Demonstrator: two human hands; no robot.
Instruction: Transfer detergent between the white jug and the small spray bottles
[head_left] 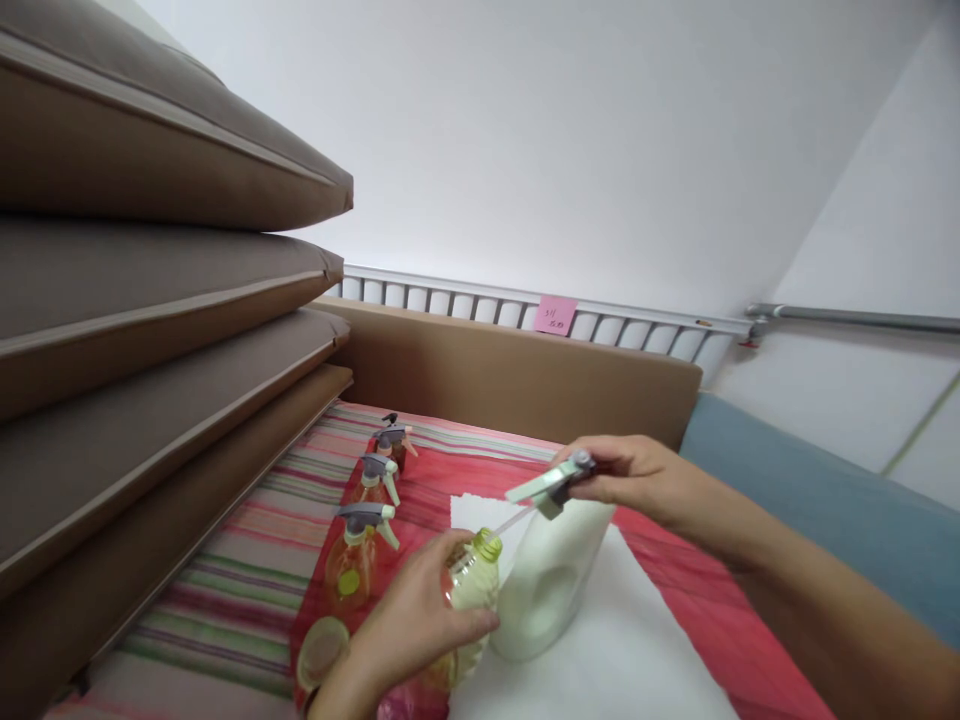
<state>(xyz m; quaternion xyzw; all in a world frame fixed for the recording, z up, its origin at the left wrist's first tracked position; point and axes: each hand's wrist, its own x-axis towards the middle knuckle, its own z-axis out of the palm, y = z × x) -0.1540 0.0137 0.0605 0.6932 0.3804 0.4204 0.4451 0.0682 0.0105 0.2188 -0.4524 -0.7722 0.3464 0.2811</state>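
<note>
My left hand [424, 605] is wrapped around a clear yellow-green bottle [472, 580] with an uncapped threaded neck. Held in my right hand [619, 470] is a spray trigger head [551, 485], pale green and grey. Its thin dip tube [512, 522] slants down to the bottle's mouth; how far the end goes in I cannot make out. Just behind the bottle is a white roll [544, 585], which looks like paper towel. A white sheet [630, 640] lies beneath it.
Several spray bottles [352, 562] with trigger heads stand in a row to the left on a red cloth [420, 480]. A round pale-topped container [322, 650] is beside my left wrist. Stacked brown cushions [165, 290] rise at left; a brown panel [510, 375] and a radiator [450, 305] stand behind.
</note>
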